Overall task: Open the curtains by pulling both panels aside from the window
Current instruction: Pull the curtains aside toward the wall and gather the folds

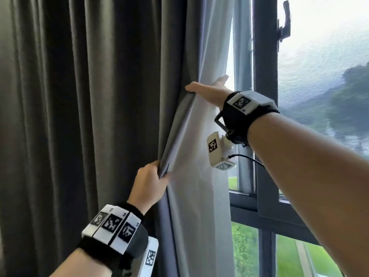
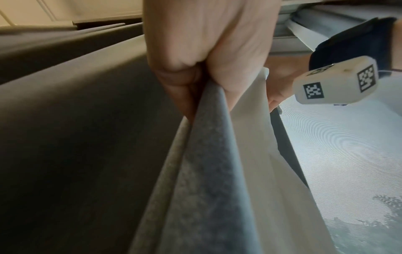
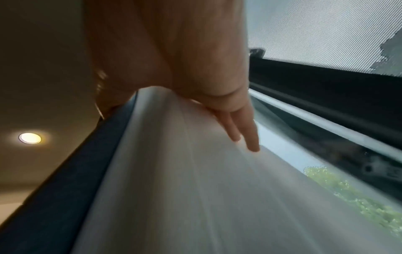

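Observation:
A dark grey curtain panel [image 1: 99, 116] covers the left of the window, and its right edge is turned so the white lining [image 1: 195, 146] shows. My left hand [image 1: 151, 176] grips that edge low down, fingers curled round the fold [image 2: 208, 110]. Higher up, my right hand [image 1: 209, 90] holds the same edge, thumb on the dark room side and straight fingers [image 3: 250, 134] lying on the lining [image 3: 185, 171]. The window [image 1: 319, 76] is uncovered to the right of the edge. No second panel is in view.
A dark window frame [image 1: 265, 96] stands just right of my right wrist, with a handle [image 1: 285, 23] near its top. Mesh screen and green trees show beyond the glass. A round ceiling light [image 3: 29, 138] glows behind me.

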A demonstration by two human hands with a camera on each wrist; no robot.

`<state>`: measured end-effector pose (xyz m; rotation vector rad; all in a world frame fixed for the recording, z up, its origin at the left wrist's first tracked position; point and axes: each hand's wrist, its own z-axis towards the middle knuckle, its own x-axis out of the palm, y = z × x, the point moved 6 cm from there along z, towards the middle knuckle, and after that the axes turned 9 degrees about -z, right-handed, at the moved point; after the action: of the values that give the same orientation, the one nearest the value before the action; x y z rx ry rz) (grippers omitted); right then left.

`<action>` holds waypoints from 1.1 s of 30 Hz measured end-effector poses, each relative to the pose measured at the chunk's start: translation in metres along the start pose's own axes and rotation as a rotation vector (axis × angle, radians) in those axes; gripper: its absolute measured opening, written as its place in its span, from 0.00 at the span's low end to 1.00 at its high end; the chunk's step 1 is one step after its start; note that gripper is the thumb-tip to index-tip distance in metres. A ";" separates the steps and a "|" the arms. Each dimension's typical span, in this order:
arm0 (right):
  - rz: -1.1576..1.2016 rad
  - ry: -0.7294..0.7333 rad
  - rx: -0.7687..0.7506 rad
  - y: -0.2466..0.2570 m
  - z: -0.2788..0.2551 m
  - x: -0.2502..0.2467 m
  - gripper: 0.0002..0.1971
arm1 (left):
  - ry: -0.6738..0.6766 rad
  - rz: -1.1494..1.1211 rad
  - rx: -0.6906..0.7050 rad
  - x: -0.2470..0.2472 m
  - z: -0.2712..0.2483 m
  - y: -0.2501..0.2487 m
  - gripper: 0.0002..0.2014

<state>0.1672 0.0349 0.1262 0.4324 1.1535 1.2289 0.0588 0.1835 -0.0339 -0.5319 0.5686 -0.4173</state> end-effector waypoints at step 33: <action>-0.254 0.113 -0.366 0.184 0.086 0.274 0.37 | -0.318 0.002 -0.320 -0.178 0.073 0.260 0.11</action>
<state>0.1217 0.3682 0.1847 -0.0577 1.0142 1.2174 0.0239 0.5036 -0.0618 -0.8868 0.3282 -0.2326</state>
